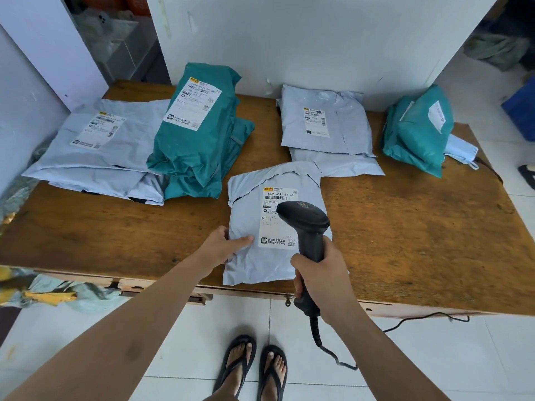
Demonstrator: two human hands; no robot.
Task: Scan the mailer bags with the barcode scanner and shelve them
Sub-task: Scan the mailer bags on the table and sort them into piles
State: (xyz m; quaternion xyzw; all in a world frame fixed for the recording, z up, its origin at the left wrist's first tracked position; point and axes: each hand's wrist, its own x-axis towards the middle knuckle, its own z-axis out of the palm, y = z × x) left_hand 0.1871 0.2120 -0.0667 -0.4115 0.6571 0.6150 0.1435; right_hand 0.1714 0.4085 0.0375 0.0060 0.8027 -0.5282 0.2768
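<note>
A grey mailer bag (254, 264) with a white shipping label lies at the front edge of the wooden table (419, 233). My left hand (224, 246) pinches its left edge, thumb on top. My right hand (321, 272) grips the handle of a black barcode scanner (307, 224), whose head hangs over the label and hides part of it. More mailers lie behind: a grey stack (95, 149) at the left, a teal stack (197, 140), two grey bags (327, 125) in the middle, and a teal bag (417, 134) at the right.
The scanner's coiled cable (327, 345) hangs down to the white tiled floor. A white wall (289, 39) backs the table. Crumpled plastic wrap (58, 290) hangs off the table's left front corner. My feet in black sandals (254, 369) stand just before the table.
</note>
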